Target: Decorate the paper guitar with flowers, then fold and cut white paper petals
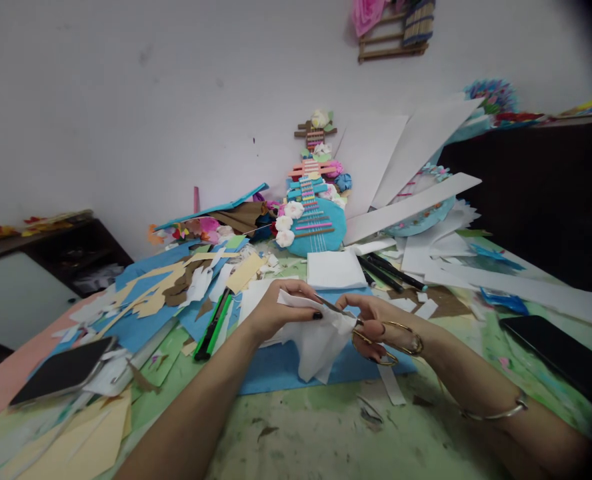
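Note:
Between thumb and fingers, my left hand [281, 310] pinches the upper edge of a thin white sheet [319, 347], which looks like tissue or crepe paper and hangs down in soft folds. My right hand [373, 317] is closed round gold-handled scissors [389, 360], fingers in the loops. Their blades point left along the top of the sheet, partly hidden by the paper and my fingers. Below both hands lies a blue sheet [271, 373] on the green tabletop. A narrow white paper strip [391, 385] lies just under the scissors.
A green utility knife [215, 325] and paper scraps lie left, with a phone [66, 370] beyond. Black markers [389, 270] and a white pad [336, 269] sit behind my hands. A blue paper instrument [316, 227] leans on the wall. Another dark phone [551, 353] lies right.

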A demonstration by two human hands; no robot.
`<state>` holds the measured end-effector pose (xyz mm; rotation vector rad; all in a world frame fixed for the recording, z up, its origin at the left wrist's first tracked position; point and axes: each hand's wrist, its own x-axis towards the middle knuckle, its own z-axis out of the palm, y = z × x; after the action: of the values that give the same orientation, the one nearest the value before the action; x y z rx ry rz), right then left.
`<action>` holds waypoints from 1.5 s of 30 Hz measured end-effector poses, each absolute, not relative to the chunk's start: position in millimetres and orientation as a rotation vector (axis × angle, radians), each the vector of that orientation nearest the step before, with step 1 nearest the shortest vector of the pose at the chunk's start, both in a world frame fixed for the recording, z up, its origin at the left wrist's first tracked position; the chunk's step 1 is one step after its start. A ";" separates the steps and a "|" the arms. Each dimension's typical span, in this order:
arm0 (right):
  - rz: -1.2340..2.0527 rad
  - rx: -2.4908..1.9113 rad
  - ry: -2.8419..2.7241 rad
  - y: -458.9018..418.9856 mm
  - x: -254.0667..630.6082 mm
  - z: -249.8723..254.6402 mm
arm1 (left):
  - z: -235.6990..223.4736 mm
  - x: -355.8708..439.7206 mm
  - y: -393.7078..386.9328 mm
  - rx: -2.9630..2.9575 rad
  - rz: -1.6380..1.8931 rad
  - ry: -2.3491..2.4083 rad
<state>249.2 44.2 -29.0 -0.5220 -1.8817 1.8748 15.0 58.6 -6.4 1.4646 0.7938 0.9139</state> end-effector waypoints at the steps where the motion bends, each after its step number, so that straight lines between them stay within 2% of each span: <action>1: 1.864 -0.535 -1.880 43.6 249.1 -29.0 | -6.4 14.7 58.6 1.476 0.915 0.795; 12: 1.789 -0.408 -1.943 36.6 244.7 -17.7 | -2.8 14.9 57.3 1.544 0.921 0.809; 20: 1.910 -0.556 -1.810 27.6 242.4 -7.8 | -4.4 16.0 55.6 1.539 0.858 0.781; 25: 1.869 -0.647 -1.827 24.6 238.4 -1.3 | -5.1 16.7 55.0 1.531 0.859 0.749; 31: 1.814 -0.580 -1.873 30.6 240.6 -10.3 | -4.1 16.1 55.4 1.473 0.874 0.724; 37: 1.865 -0.690 -1.802 39.4 243.3 -27.5 | -0.2 15.7 55.0 1.531 0.883 0.798; 45: 1.750 -0.717 -1.827 35.6 242.2 -16.3 | -2.1 11.6 58.6 1.524 0.982 0.749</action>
<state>242.2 35.6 -16.3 -0.7172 -1.8267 1.7503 11.6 58.6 -2.1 1.5238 0.7486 0.9821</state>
